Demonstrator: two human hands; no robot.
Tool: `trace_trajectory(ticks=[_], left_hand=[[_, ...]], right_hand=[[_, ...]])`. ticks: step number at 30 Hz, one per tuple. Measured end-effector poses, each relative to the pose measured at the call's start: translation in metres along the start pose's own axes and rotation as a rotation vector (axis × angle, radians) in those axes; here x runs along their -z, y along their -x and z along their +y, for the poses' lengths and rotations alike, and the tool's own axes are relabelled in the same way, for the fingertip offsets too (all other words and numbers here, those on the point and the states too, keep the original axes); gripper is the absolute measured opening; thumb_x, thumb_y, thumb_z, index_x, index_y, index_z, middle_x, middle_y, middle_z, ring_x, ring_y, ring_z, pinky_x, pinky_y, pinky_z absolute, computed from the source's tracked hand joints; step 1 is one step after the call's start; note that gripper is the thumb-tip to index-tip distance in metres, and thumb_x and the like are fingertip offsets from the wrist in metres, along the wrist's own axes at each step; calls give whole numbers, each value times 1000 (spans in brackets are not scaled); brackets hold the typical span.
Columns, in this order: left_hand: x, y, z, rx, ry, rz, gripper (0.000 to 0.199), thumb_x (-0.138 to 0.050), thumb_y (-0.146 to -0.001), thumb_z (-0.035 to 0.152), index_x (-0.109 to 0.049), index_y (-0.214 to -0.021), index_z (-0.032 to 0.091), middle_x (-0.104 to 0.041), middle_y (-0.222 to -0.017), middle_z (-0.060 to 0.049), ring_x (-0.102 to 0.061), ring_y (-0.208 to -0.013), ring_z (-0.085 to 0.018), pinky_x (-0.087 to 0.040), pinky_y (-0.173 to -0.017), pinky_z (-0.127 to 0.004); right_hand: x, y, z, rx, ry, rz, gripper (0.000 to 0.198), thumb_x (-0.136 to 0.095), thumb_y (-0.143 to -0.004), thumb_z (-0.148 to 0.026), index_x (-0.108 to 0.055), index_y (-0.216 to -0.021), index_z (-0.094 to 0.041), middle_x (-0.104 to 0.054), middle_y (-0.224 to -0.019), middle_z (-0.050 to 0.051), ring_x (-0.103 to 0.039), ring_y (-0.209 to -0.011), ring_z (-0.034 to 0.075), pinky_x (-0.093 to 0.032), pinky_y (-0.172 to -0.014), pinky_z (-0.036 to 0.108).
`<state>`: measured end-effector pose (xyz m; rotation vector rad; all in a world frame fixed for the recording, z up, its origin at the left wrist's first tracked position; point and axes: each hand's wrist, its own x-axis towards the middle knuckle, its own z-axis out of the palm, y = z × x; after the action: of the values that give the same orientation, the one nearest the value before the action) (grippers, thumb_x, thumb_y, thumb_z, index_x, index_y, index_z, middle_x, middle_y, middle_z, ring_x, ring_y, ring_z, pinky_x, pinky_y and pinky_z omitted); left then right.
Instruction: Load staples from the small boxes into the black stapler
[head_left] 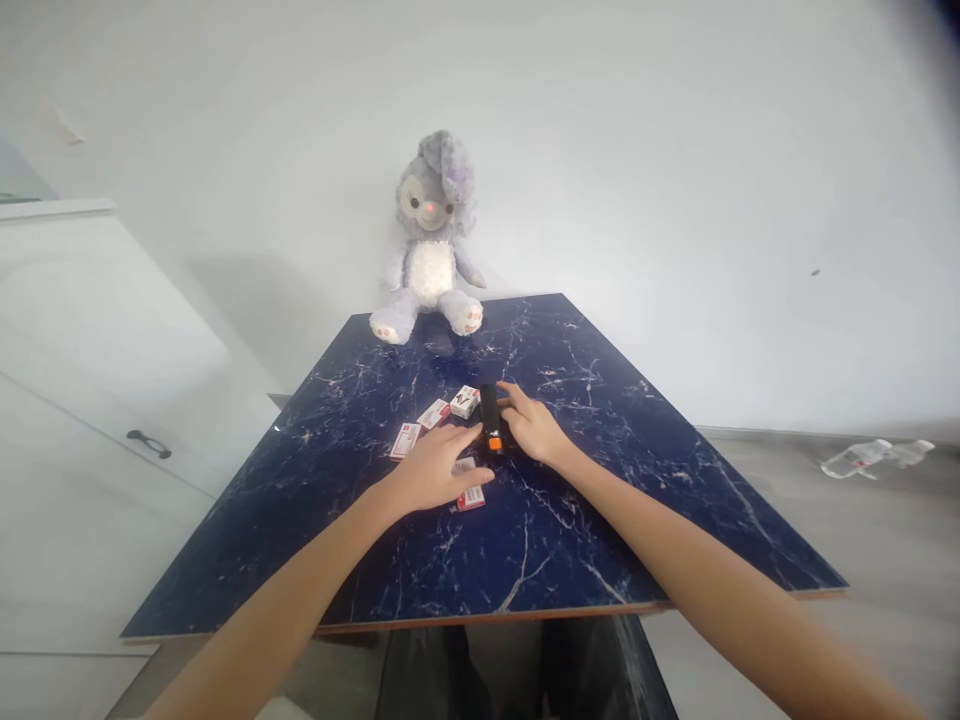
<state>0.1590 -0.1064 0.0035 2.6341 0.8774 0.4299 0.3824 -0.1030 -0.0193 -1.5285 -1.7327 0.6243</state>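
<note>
A black object with an orange end (490,415), which looks like a stapler, lies lengthwise on the dark blue marbled table (525,560). My left hand (439,465) is open to its left, thumb and fingers apart, with the index fingertip at the object's side. On the other side, my right hand (534,425) has its index finger stretched along the object's edge; its fingers are apart. Around my left hand lie small red-and-white boxes: one (465,401) by the black object, another (433,414), a third (405,441), and one (471,497) partly hidden under my thumb.
A grey plush toy (431,260) sits at the table's far edge against the wall. To the left stands a white cabinet (97,400) with a dark handle. Clear plastic items (862,457) lie on the floor at the right.
</note>
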Motion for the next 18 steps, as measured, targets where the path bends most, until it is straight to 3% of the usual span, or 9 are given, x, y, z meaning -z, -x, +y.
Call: trace_trajectory(ticks=[3, 6, 9, 13, 18], left_hand=[[8, 10, -3, -13, -20, -118, 100, -69, -76, 68, -29, -158, 28, -51, -147, -14, -46, -135, -38, -38, -109, -51], [18, 15, -10, 44, 15, -203, 121, -77, -68, 66, -10, -162, 31, -43, -154, -13, -41, -140, -39, -39, -109, -48], [21, 14, -16, 95, 48, -211, 111, -74, -75, 57, -9, -161, 33, -52, -146, -12, -51, -131, -34, -42, -105, -44], [16, 9, -20, 126, 20, -130, 95, -67, -83, 55, -16, -161, 34, -55, -143, -12, -52, -130, -35, -44, -102, -43], [12, 6, -16, 99, 19, -83, 93, -69, -82, 54, -22, -159, 31, -51, -148, -13, -52, -130, -35, -44, -102, -44]], right_hand=[[3, -2, 8, 21, -96, -26, 50, -39, -97, -32, -44, -147, -26, -64, -136, 5, -60, -125, 24, -42, -109, 41], [2, -2, 9, 76, -111, -64, 58, -46, -97, -46, -39, -151, -26, -62, -138, 7, -60, -125, 26, -42, -109, 44], [1, -2, 9, 85, -108, -90, 64, -52, -95, -48, -36, -152, -26, -63, -137, 9, -63, -120, 27, -44, -107, 46], [4, 0, 5, 46, -136, -107, 60, -55, -94, -46, -40, -148, -26, -63, -136, 9, -67, -110, 25, -49, -101, 46], [3, 8, -9, -13, -276, -221, 59, -58, -91, -40, -41, -146, -28, -63, -133, 9, -70, -77, 18, -60, -70, 36]])
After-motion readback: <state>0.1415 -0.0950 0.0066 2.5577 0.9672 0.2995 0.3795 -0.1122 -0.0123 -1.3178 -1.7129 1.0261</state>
